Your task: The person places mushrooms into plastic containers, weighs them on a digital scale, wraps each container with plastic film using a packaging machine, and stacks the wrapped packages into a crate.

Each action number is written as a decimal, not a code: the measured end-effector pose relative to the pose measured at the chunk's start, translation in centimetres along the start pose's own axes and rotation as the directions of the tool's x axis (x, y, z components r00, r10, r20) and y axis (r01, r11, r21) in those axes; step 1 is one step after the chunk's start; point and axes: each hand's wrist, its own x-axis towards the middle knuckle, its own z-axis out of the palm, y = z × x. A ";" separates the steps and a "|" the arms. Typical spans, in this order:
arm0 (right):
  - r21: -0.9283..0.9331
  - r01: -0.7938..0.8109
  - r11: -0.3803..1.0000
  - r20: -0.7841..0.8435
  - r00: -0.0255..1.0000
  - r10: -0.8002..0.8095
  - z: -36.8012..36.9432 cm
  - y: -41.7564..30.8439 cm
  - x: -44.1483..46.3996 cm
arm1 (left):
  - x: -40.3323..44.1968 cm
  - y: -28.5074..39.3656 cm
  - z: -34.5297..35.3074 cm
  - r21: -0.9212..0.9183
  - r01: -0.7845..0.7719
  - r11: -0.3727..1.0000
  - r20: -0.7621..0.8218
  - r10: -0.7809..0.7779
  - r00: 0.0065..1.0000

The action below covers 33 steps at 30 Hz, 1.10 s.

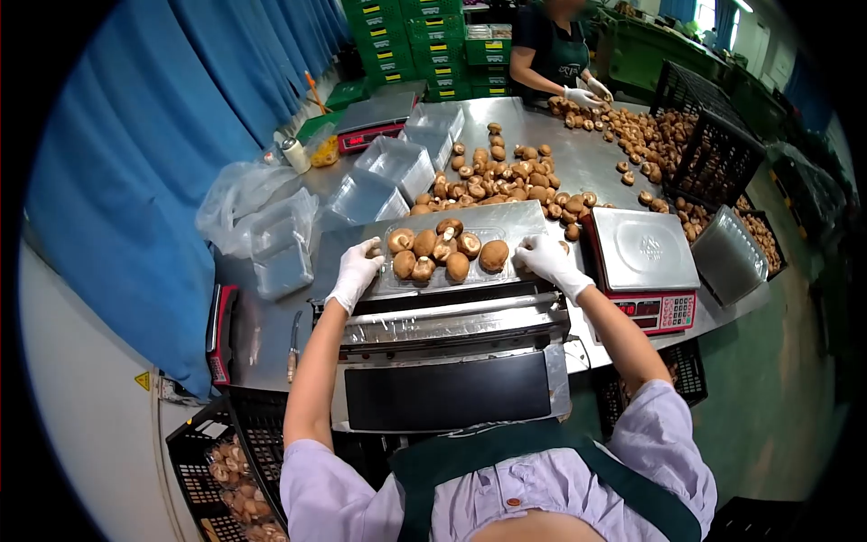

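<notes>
Several brown mushrooms [458,266] lie in a clear plastic tray [386,281], at the back of a metal film-wrapping machine [452,323]. My left hand [358,269], in a white glove, has its fingers closed at the tray's left end. At the right end, my gloved right hand [547,262] closes its fingers on the tray's edge, close to a large mushroom. Whether clear film is also pinched in the fingers is hard to make out. Across the machine's front lies a black pad [448,392].
Loose mushrooms [506,181] are heaped behind the tray. Empty clear trays [366,198] stand at the left, and a scale [643,251] at the right. A knife [294,343] lies left of the machine. Across the table, a co-worker [551,54] in gloves handles mushrooms beside a tipped black crate [713,154].
</notes>
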 end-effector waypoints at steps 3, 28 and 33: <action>-0.334 0.179 0.925 -0.065 0.975 -0.212 -2.7 -1.6 -3.9 | -3.5 3.3 -2.9 0.162 -0.208 0.965 -0.012 0.213 0.977; 0.410 0.581 0.703 -0.440 0.801 -0.406 -13.3 -10.9 -16.2 | -10.6 14.7 -18.0 -0.552 -0.370 0.747 0.050 0.472 0.880; -0.087 0.581 0.809 -0.531 0.660 -0.531 -7.1 -8.0 1.3 | 3.6 9.9 -7.2 -0.150 -0.525 0.838 -0.130 0.509 0.851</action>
